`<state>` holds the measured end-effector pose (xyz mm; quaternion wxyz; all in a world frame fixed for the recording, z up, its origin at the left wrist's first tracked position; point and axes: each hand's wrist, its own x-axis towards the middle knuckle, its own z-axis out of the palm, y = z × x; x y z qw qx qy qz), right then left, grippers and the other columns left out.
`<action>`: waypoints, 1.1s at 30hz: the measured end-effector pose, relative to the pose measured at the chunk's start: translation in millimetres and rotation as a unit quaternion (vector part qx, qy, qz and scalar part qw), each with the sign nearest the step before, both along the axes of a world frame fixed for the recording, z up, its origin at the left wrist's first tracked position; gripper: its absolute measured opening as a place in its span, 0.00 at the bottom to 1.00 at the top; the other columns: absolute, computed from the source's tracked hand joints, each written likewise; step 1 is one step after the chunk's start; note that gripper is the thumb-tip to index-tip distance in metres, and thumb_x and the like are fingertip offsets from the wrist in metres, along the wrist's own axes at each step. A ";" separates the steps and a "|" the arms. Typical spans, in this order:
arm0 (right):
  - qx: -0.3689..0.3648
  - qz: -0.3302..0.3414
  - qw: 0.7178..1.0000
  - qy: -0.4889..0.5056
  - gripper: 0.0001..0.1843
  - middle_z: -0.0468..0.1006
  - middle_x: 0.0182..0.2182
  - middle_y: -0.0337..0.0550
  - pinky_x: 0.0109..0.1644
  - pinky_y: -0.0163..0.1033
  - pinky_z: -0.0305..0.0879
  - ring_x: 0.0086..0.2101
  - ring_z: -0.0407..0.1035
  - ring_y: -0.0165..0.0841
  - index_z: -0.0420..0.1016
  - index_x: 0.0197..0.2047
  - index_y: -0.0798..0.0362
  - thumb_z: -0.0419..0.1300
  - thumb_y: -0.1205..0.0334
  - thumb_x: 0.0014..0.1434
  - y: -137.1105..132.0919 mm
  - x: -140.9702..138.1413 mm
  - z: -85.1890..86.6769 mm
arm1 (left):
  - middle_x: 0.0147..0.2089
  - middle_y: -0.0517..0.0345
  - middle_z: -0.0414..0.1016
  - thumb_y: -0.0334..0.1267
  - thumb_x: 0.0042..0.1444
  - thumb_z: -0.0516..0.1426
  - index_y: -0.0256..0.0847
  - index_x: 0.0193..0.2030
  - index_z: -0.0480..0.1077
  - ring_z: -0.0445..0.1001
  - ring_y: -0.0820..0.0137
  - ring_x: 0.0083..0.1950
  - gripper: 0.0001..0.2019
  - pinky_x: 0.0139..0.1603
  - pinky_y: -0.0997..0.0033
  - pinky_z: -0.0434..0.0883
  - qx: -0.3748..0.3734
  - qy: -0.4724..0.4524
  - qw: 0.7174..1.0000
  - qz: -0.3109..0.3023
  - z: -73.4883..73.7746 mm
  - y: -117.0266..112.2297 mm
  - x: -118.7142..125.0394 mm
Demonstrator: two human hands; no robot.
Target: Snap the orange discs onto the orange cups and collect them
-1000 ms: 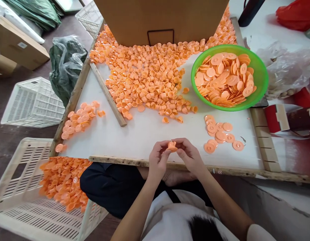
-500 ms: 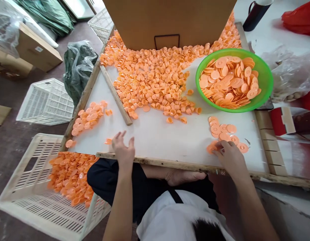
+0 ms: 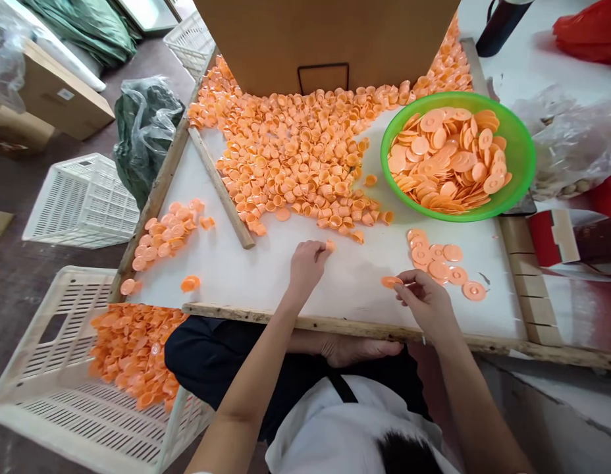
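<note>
My left hand (image 3: 308, 263) is closed in a pinch on a small orange plastic cup (image 3: 330, 245), just in front of the heap of such cups (image 3: 295, 158). In my right hand (image 3: 424, 299) a flat orange disc (image 3: 391, 282) is gripped between thumb and fingers, above the white board (image 3: 345, 289). Several loose discs (image 3: 438, 268) lie just beyond that hand. To the left sits a cluster of orange pieces (image 3: 170, 234) with round tops, and a single orange piece (image 3: 190, 283) lies nearer the front edge.
A green bowl (image 3: 531, 155) of discs stands at the right. A wooden stick (image 3: 221, 187) borders the heap's left side, and a cardboard box (image 3: 330, 39) rises behind. Below left, a white crate (image 3: 33, 388) holds orange pieces. Wooden strips (image 3: 345, 324) edge the board.
My left hand has moved right and forward to the heap and closed on a cup. My right hand has lifted a disc and brought it left. The single piece at front left has shifted left.
</note>
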<state>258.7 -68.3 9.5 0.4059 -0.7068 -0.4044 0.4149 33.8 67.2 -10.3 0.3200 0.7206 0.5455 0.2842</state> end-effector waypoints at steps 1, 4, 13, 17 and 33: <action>0.011 -0.011 0.999 0.036 0.16 0.76 0.25 0.39 0.31 0.40 0.71 0.26 0.73 0.34 0.72 0.37 0.51 0.63 0.46 0.56 3.9 -7.3 -0.9 | 0.33 0.54 0.74 0.39 0.58 0.58 0.40 0.32 0.73 0.69 0.66 0.37 0.07 0.42 0.65 0.69 -0.045 -0.043 0.998 0.004 3.9 -8.5 -1.1; 0.051 -0.044 0.991 0.115 0.15 0.79 0.30 0.42 0.36 0.42 0.75 0.30 0.75 0.35 0.72 0.37 0.51 0.64 0.48 0.56 16.2 -30.5 -0.1 | 0.34 0.56 0.74 0.45 0.57 0.59 0.39 0.34 0.72 0.69 0.71 0.34 0.10 0.37 0.70 0.69 -0.186 -0.176 0.967 0.007 20.5 -38.8 1.7; 0.129 -0.019 0.983 0.127 0.10 0.80 0.45 0.47 0.48 0.46 0.75 0.43 0.76 0.37 0.75 0.43 0.50 0.61 0.56 0.60 19.2 -73.2 10.5 | 0.37 0.56 0.73 0.43 0.57 0.60 0.38 0.33 0.72 0.71 0.71 0.40 0.10 0.41 0.71 0.70 -0.203 -0.293 0.934 0.024 47.5 -79.9 22.3; 0.141 -0.018 0.981 0.134 0.09 0.79 0.48 0.47 0.53 0.48 0.73 0.49 0.74 0.38 0.76 0.44 0.49 0.60 0.58 0.61 11.1 -76.7 9.5 | 0.37 0.56 0.73 0.43 0.58 0.60 0.38 0.33 0.72 0.72 0.70 0.40 0.10 0.43 0.69 0.71 -0.176 -0.285 0.941 0.040 46.3 -83.5 20.9; 0.098 0.013 0.968 0.232 0.13 0.78 0.39 0.40 0.44 0.42 0.73 0.40 0.73 0.34 0.73 0.43 0.47 0.67 0.57 0.54 18.2 -66.6 -1.5 | 0.40 0.54 0.74 0.37 0.60 0.57 0.40 0.36 0.74 0.73 0.67 0.43 0.06 0.46 0.66 0.71 -0.141 -0.256 0.955 -0.054 42.7 -80.9 7.2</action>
